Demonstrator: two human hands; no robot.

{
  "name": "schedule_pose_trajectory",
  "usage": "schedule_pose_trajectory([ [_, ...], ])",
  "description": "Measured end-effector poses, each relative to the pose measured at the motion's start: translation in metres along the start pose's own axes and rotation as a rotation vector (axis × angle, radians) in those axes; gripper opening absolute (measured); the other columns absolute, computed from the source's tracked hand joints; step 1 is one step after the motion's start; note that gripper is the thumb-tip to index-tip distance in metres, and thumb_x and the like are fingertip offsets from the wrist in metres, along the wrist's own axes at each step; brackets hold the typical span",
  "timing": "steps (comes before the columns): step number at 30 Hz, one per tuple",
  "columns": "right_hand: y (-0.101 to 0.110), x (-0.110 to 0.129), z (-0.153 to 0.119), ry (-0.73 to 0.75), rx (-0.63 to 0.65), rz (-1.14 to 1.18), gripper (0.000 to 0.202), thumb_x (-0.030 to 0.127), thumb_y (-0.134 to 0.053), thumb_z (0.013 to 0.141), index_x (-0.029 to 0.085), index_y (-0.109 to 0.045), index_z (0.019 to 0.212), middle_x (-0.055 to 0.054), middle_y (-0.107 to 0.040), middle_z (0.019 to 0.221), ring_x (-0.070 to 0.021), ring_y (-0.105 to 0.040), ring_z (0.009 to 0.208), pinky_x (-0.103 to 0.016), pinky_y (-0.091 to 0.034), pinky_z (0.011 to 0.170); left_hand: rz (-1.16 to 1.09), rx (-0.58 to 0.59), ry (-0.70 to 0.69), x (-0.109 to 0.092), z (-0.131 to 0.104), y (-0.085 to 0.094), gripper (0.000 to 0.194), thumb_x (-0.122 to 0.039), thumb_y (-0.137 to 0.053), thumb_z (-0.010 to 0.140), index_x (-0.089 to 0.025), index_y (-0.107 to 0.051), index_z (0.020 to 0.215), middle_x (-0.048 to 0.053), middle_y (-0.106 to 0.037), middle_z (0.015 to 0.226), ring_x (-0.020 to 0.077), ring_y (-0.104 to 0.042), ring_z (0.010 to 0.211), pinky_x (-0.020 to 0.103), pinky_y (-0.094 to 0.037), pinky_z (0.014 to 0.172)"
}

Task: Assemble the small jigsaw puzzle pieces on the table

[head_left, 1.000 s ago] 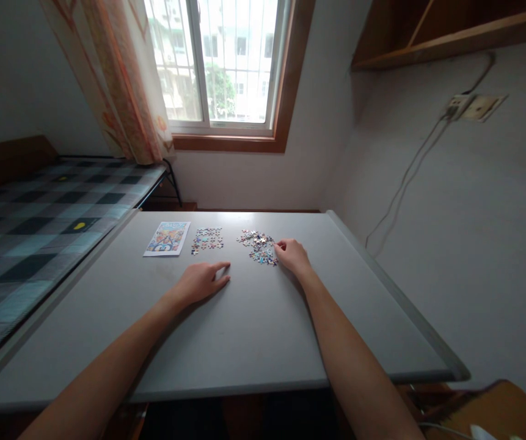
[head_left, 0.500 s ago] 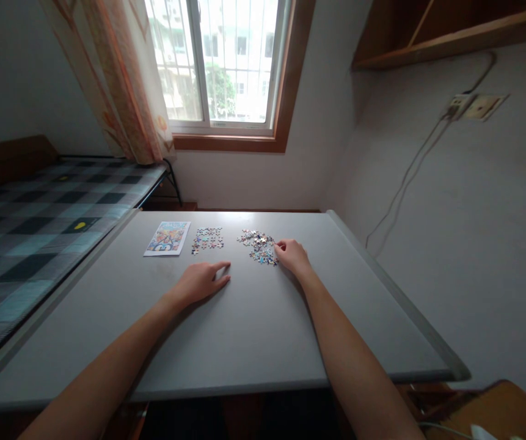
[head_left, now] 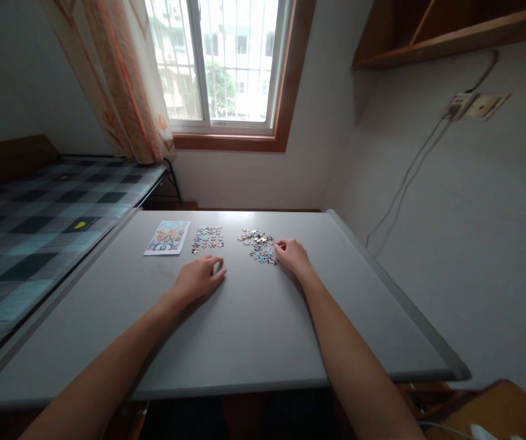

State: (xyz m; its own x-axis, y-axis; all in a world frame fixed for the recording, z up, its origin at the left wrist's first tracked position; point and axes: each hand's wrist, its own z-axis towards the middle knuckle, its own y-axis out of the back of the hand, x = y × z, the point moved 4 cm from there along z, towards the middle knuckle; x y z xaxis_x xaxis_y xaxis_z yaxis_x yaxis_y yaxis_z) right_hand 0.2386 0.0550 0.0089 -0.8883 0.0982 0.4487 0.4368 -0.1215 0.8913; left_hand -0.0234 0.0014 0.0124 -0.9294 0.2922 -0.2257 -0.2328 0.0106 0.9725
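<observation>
My right hand (head_left: 292, 254) rests at the right edge of a loose pile of jigsaw pieces (head_left: 261, 247). Its thumb and forefinger are pinched together at the pile; whatever is between them is too small to make out. To the left, my left hand (head_left: 200, 276) lies on the table with thumb and forefinger apart and nothing between them. Just beyond it is a partly joined block of jigsaw pieces (head_left: 208, 237) with gaps in it. A printed picture sheet (head_left: 168, 238) lies flat to the left of that block.
The grey-white table (head_left: 244, 342) has raised edging along its sides. A bed with a checked cover (head_left: 61, 214) stands on the left, and a window (head_left: 226, 67) is behind. On the right wall, a cable (head_left: 402, 183) hangs from a socket (head_left: 462, 106); a wooden chair (head_left: 501, 409) is below.
My left hand has drawn slightly back to the left and its forefinger has curled from pointing outward. My right hand stays at the pile in the same pinch.
</observation>
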Motion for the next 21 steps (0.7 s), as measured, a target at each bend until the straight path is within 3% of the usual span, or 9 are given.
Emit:
schedule_pose_trajectory([
  [3,0.000,0.000,0.000,0.002,-0.001,-0.003,0.026,0.034,-0.048,0.083,0.024,-0.071,0.091,-0.005,-0.072,0.093,-0.0211,-0.064,0.092,-0.029,-0.041,0.078,0.092,-0.153,0.158,0.014,0.000,0.011,0.043,-0.047,-0.044,0.087,-0.022,-0.060,0.119,0.008,-0.059,0.116,0.0202,-0.063,0.083,0.027,-0.042,0.066],
  [5,0.000,0.000,-0.001,0.004,-0.003,-0.005,0.026,0.034,-0.048,0.083,0.024,-0.071,0.090,-0.005,-0.072,0.093,-0.0212,-0.064,0.092,-0.029,-0.041,0.078,0.125,-0.188,0.231,0.023,0.000,0.018,0.043,-0.047,-0.042,0.088,-0.022,-0.060,0.118,0.008,-0.058,0.119,0.0223,-0.063,0.086,0.029,-0.043,0.066],
  [9,-0.001,-0.001,0.000,0.007,-0.001,-0.009,0.026,0.034,-0.048,0.083,0.024,-0.071,0.090,-0.005,-0.072,0.092,-0.0213,-0.064,0.092,-0.029,-0.042,0.077,0.162,-0.172,0.300,0.034,0.000,0.024,0.044,-0.048,-0.038,0.089,-0.022,-0.062,0.116,0.009,-0.057,0.123,0.0255,-0.062,0.093,0.032,-0.046,0.070],
  [15,-0.001,-0.001,0.000,0.006,-0.013,-0.016,0.027,0.035,-0.048,0.083,0.024,-0.071,0.090,-0.006,-0.072,0.094,-0.0213,-0.064,0.093,-0.029,-0.041,0.078,0.207,-0.083,0.283,0.031,0.000,0.014,0.054,-0.051,-0.037,0.088,-0.024,-0.047,0.134,0.011,-0.053,0.128,0.0275,-0.062,0.092,0.034,-0.047,0.071],
  [21,0.000,0.000,0.000,0.011,-0.016,-0.012,0.027,0.035,-0.047,0.084,0.024,-0.071,0.089,-0.005,-0.072,0.093,-0.0210,-0.064,0.092,-0.029,-0.041,0.078,0.224,-0.007,0.258,0.030,0.000,0.009,0.051,-0.056,-0.033,0.088,-0.023,-0.060,0.116,0.012,-0.051,0.129,0.0278,-0.062,0.089,0.036,-0.046,0.071],
])
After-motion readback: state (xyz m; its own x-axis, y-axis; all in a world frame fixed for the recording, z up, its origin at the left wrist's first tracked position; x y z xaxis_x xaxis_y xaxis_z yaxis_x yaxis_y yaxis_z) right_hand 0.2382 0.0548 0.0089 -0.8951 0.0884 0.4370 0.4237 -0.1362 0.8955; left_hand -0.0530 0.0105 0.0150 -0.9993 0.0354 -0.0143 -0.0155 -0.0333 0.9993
